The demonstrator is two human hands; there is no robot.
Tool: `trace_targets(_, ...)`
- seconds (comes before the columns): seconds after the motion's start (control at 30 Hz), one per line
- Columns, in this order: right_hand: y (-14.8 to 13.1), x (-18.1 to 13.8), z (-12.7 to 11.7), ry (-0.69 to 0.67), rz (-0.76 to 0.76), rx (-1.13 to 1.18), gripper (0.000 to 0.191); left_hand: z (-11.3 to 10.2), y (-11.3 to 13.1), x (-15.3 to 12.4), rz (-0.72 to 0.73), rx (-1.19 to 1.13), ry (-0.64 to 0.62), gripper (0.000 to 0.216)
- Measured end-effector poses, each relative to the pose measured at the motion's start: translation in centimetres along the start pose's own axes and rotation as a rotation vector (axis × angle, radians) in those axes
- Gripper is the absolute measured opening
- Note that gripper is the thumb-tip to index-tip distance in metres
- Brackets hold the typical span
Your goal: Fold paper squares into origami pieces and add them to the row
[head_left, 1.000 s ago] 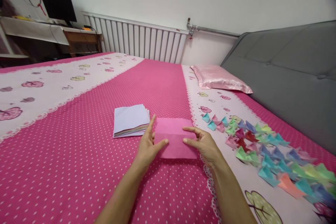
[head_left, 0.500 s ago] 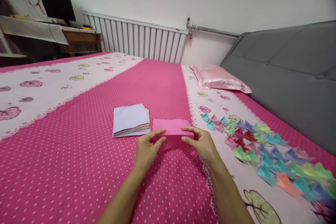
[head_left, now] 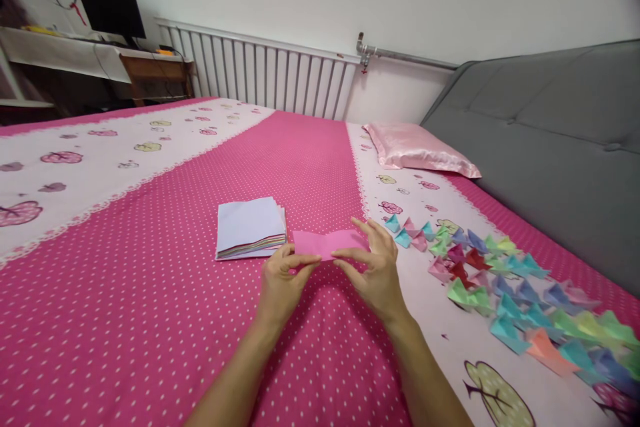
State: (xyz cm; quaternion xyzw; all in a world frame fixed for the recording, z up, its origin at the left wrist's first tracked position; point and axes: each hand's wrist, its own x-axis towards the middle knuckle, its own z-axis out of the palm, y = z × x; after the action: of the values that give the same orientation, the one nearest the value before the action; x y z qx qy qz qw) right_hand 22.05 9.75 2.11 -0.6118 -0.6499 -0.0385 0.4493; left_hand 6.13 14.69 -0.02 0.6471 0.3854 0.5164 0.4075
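Note:
A folded sheet of pink paper [head_left: 320,243] is held up just above the bed, between my two hands. My left hand [head_left: 286,280] pinches its near edge left of the middle with thumb and forefinger. With thumb and forefinger, my right hand [head_left: 375,270] grips the same edge close by, its other fingers raised behind the paper. Left of and beyond my left hand lies a stack of square paper sheets [head_left: 250,223], pale lilac on top with several colours at its edge.
Rows of small folded paper boats [head_left: 510,320] in many colours spread over the bed to the right. A pink satin pillow [head_left: 420,150] lies by the grey headboard [head_left: 545,113]. Behind the bed are a white radiator [head_left: 260,70] and a desk [head_left: 65,53] with a monitor [head_left: 110,7].
My right hand has slid inward along the paper toward my left hand, and its fingers have lifted. The lower flap that hung below is now folded up to a narrower strip.

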Motion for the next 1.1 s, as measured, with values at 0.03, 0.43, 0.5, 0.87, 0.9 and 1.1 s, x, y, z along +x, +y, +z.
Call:
trace_targets(0.03,-0.2,-0.1,0.2,-0.010,-0.037,-0.012,0.011,0.0,0.1,0.0,0.014,0.000,-0.003,0.009)
trace_targets(0.43,1.9,0.2,-0.9,0.110,-0.041,-0.123,0.007,-0.2,0.1,0.3,0.051,-0.046,0.027,0.009)
trace_targets(0.5,2.1,0.3,-1.4,0.115,-0.018,-0.108,0.007,-0.2,0.1,0.4,0.038,-0.037,0.030,0.009)
trace_targets(0.87,1.0,0.5,-1.7,0.054,0.497,0.632,0.019,-0.8,0.8,0.8,-0.159,-0.160,0.098,0.013)
trace_targets(0.9,1.0,0.5,-1.6,0.055,0.559,0.696,0.021,-0.8,0.8,0.8,-0.216,-0.218,0.070,0.016)
trace_targets(1.1,1.0,0.2,-1.1,0.062,0.693,0.807,0.024,-0.6,0.6,0.6,-0.350,-0.329,0.021,0.028)
